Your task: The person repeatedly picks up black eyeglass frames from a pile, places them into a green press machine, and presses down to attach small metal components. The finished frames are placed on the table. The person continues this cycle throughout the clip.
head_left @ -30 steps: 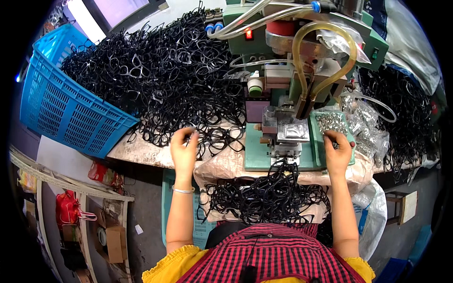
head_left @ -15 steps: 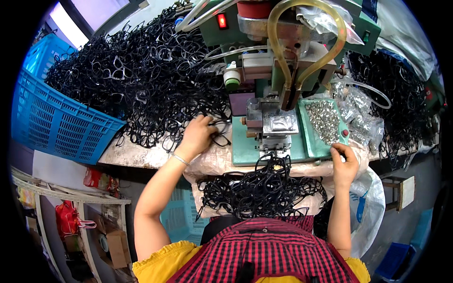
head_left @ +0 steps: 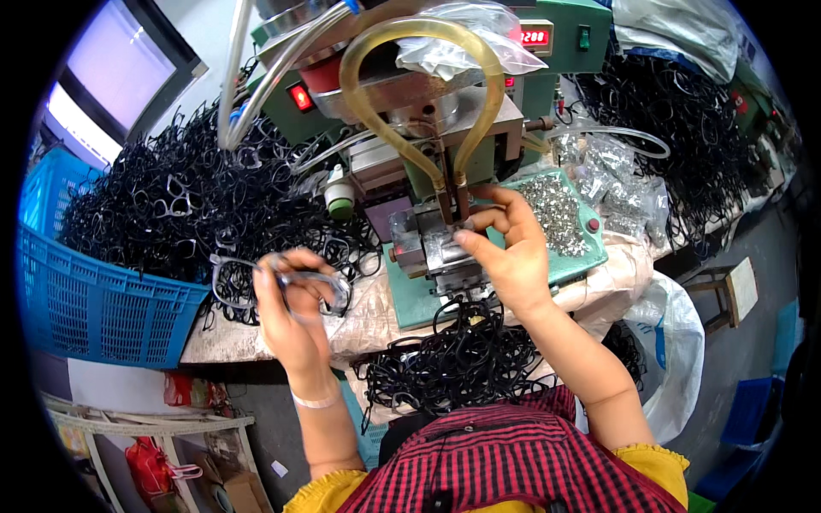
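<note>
My left hand [head_left: 295, 312] is raised in front of the big heap of black spectacle frames [head_left: 188, 184], its fingers closed round one eyeglass frame [head_left: 224, 286] whose rims stick out on both sides. At the green bench machine [head_left: 406, 303], my right hand [head_left: 522, 256] reaches up to the metal fixture [head_left: 434, 244] beneath the machine head. Thumb and forefinger are pinched together at the fixture's top; whatever is between them is too small to make out. Small shiny metal parts [head_left: 556, 209] fill a green tray [head_left: 590, 254] just right of that hand.
More black frames [head_left: 462, 363] lie piled at the bench edge before my lap. A blue plastic crate [head_left: 103, 299] stands at the left. Yellowed hoses [head_left: 492, 68] loop down the machine head. Bagged parts [head_left: 629, 201] and another frame heap [head_left: 667, 137] are at the right.
My left hand has lifted an eyeglass frame from the heap's edge. My right hand has moved from the tray's near corner up to the fixture. The view has shifted and tilted.
</note>
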A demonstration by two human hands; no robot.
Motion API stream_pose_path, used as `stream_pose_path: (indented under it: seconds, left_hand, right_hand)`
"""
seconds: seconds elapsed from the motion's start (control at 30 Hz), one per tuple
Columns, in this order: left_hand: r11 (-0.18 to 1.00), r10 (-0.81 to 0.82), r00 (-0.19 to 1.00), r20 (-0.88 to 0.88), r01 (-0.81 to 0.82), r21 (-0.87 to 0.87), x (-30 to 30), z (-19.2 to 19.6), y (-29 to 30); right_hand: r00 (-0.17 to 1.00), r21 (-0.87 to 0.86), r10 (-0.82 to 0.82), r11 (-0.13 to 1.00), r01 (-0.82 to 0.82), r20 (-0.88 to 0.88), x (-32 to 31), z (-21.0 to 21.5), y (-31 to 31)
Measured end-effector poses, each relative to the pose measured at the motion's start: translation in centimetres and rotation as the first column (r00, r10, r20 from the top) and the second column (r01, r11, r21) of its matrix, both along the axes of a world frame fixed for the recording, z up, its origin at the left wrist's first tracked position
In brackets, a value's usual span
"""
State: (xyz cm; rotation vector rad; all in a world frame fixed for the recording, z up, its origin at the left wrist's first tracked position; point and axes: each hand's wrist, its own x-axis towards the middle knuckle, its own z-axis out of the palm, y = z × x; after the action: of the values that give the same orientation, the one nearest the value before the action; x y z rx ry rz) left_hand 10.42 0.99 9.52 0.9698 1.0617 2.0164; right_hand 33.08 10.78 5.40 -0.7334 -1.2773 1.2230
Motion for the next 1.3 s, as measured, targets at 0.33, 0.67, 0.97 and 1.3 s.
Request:
stream_pose_path:
  seconds: [0.33,0.67,0.97,1.3]
  left_hand:
    - [0.967,0.165,0.94,-0.298,-0.095,0.236,6.2,5.3,5.3]
    - [0.358,-0.699,0.445,0.56,0.895,-0.265,9.8,1.0,-0.1]
    - [0.427,-0.56,0.484,0.673,0.864,-0.266,10.8,-1.2,1.5]
    - [0.422,-0.639,0.385,0.666,0.899,-0.116,10.8,-2.6,1.4]
  right_hand:
    - [0.984,-0.171,0.061,0.981,-0.09,-0.17,-0.1,2.0,-0.6]
    - [0.545,0.362,-0.387,0.919,0.159,0.744,10.5,0.0,-1.6]
    - [0.312,0.627,-0.699,0.715,0.308,0.644,11.0,-5.6,3.9]
    - [0.443,0.539,-0.625,0.78,0.318,0.643,11.2,-7.2,5.2]
